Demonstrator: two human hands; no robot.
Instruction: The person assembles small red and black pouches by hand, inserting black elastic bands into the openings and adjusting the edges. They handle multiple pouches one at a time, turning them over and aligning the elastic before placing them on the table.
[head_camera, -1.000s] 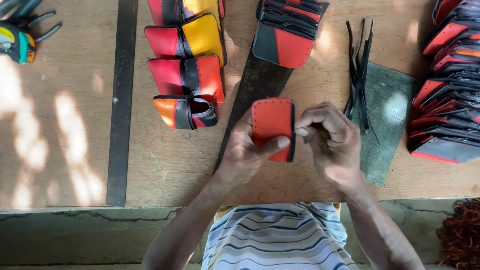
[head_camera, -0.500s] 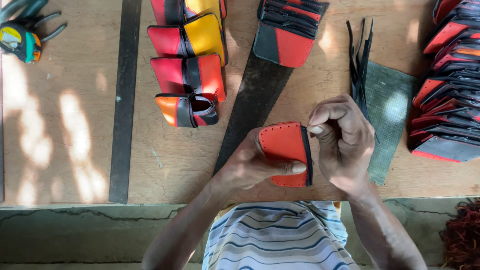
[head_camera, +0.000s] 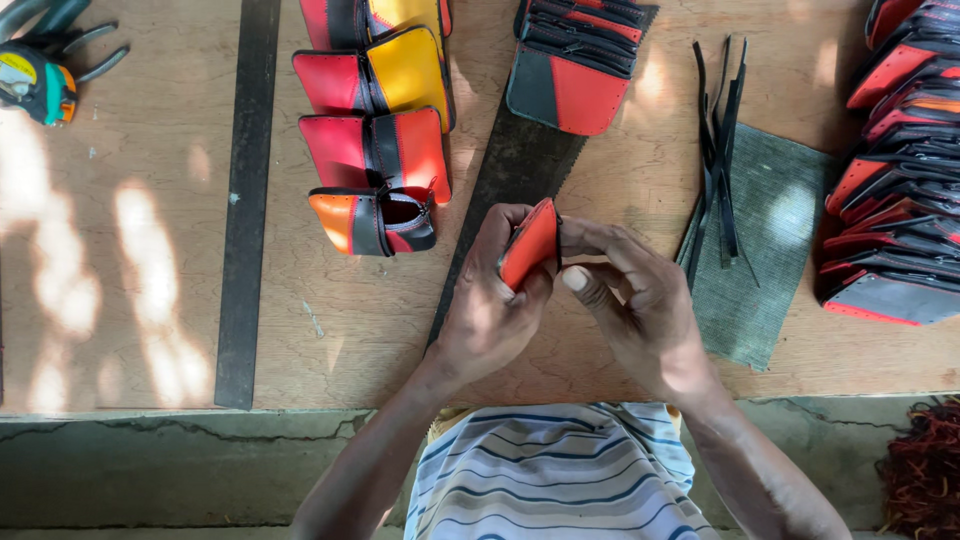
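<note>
Head view: left hand (head_camera: 490, 320) gripping a small red leather pouch piece (head_camera: 528, 243) edge-on, held above the wooden desk (head_camera: 150, 250), just over a dark saw blade (head_camera: 505, 185). Right hand (head_camera: 635, 300) pinching the same piece at its black edge, fingers curled, thumb out. Finished side, by the look: column of sewn pouches in red, yellow and orange (head_camera: 378, 120) left of the hands, bottom one unzipped. Left to do, seemingly: stack of flat red-and-black cut pieces (head_camera: 575, 60) up top, bigger stack of similar pieces (head_camera: 900, 230) at right edge. Black leather strips (head_camera: 722, 140) lying on a grey cloth (head_camera: 765, 250). Long metal ruler (head_camera: 243, 200) at left, tape measure (head_camera: 35, 85) far corner, reddish thread tangle (head_camera: 920, 470) lower right. Stitching state of held piece too small to tell.
</note>
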